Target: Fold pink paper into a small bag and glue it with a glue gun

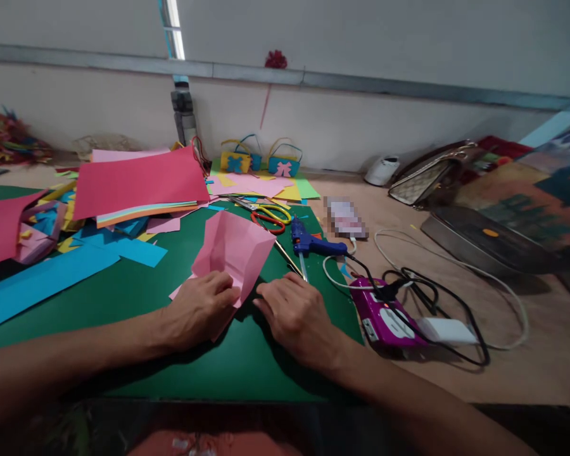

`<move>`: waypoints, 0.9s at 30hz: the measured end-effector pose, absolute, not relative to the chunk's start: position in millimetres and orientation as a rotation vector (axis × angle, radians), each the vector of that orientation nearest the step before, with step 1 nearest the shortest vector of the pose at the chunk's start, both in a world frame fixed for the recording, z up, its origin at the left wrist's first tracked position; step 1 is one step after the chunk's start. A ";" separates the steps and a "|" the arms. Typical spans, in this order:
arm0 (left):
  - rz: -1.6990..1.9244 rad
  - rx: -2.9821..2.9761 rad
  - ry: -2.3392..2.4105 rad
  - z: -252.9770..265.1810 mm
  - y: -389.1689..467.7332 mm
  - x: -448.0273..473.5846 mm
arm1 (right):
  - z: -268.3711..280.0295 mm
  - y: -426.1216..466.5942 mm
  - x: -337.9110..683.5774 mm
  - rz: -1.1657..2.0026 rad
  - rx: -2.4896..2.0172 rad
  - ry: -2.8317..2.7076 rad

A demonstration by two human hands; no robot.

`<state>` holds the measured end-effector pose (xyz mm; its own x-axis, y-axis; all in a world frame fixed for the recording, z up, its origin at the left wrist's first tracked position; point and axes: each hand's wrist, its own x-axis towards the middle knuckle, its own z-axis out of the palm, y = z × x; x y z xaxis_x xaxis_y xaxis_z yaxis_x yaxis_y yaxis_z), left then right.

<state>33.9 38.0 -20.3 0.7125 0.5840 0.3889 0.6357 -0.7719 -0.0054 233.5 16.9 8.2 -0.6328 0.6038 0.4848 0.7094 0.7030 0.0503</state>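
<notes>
A folded sheet of pink paper stands partly upright on the green mat, its upper part opened like a pocket. My left hand is closed on its lower left part, fingers curled over a fold. Just to the right of the paper is my right hand, fingers bent, with a small gap between them and the paper. Whether anything small sits in the right fingertips I cannot tell. Beyond the hands lie scissors with yellow handles, scissors with red handles and a blue glue gun.
Stacked coloured sheets and blue paper strips lie at left. Small paper baskets stand at the back. To the right are a purple power strip with tangled cables, a blurred-out device and a bag.
</notes>
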 end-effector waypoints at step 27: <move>-0.891 -2.930 -1.056 -19.1 33.0 4.4 | 13.4 28.8 224.2 -0.676 -0.845 -2.628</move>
